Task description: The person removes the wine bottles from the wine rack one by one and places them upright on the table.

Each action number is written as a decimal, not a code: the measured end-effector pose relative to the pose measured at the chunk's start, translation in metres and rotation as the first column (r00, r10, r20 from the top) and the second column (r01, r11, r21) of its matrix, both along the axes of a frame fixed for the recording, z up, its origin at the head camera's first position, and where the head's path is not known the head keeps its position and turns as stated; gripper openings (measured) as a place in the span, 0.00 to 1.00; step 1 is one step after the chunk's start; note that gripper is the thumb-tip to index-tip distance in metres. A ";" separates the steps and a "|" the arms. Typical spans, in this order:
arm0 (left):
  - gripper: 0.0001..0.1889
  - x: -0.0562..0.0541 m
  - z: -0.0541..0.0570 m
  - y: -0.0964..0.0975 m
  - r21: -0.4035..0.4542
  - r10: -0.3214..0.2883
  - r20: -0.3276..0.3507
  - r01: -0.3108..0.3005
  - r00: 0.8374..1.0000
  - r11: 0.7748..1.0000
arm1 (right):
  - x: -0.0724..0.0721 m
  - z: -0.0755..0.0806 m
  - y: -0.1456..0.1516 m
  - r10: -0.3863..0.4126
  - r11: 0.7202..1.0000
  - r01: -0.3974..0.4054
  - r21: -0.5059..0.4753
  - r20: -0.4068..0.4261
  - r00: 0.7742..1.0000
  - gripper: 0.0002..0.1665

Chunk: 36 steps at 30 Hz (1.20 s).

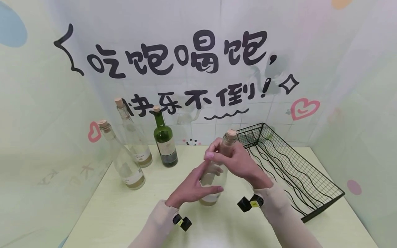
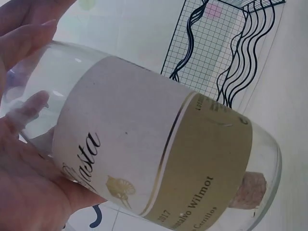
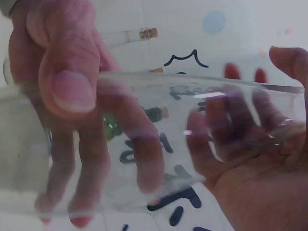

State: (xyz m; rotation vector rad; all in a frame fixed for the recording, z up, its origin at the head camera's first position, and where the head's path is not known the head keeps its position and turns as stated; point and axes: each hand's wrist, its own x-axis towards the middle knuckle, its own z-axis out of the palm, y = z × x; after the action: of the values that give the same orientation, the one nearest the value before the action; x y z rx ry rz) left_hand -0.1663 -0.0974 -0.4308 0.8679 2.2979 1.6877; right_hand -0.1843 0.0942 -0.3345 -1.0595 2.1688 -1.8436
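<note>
Upright over the table, a clear glass bottle (image 1: 211,197) with a cork (image 1: 231,132) in its mouth is between both hands. My left hand (image 1: 190,188) grips its body, thumb across the near side and fingers behind the glass. Higher up, my right hand (image 1: 243,162) holds it around the shoulder and neck. A white and gold label (image 2: 130,130) wraps the lower part in the left wrist view, and a piece of cork (image 2: 249,190) shows through the glass near the base. Fingers of both hands appear through the glass in the right wrist view.
Two corked clear bottles, the front one (image 1: 132,179) and the back one (image 1: 143,155), stand at the left beside a corked green bottle (image 1: 167,147). A black wire rack (image 1: 297,165) with wavy bars lies at the right. The printed backdrop (image 1: 186,20) rises behind the table (image 1: 108,213).
</note>
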 end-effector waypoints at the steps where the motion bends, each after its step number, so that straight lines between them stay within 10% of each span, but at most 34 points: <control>1: 0.46 0.000 0.000 -0.001 -0.003 0.011 -0.003 -0.011 1.000 1.000 | 0.001 0.002 0.001 -0.014 0.999 0.015 0.039 -0.022 1.000 0.06; 13: 0.35 -0.009 0.000 -0.024 0.031 0.204 -0.007 -0.204 0.979 0.979 | 0.023 0.019 0.044 -0.173 0.933 0.215 0.290 -0.162 0.971 0.44; 19: 0.36 -0.018 -0.005 -0.043 0.084 0.303 -0.051 -0.298 0.952 0.951 | 0.037 0.023 0.079 -0.231 0.877 0.344 0.334 -0.334 0.914 0.53; 27: 0.37 -0.029 -0.008 -0.071 0.132 0.405 -0.106 -0.391 0.908 0.911 | 0.056 0.007 0.131 -0.220 0.788 0.454 0.415 -0.499 0.838 0.57; 36: 0.35 -0.033 -0.009 -0.097 0.203 0.511 -0.006 -0.500 0.859 0.842 | 0.080 -0.027 0.174 -0.215 0.733 0.483 0.480 -0.510 0.833 0.52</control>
State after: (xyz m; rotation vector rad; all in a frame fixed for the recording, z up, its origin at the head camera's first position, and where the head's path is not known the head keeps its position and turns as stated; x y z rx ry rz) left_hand -0.1996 -0.1948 -0.4401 0.3433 2.5977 2.1470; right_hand -0.1044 0.2683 -0.3614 -0.9930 3.0974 -0.8898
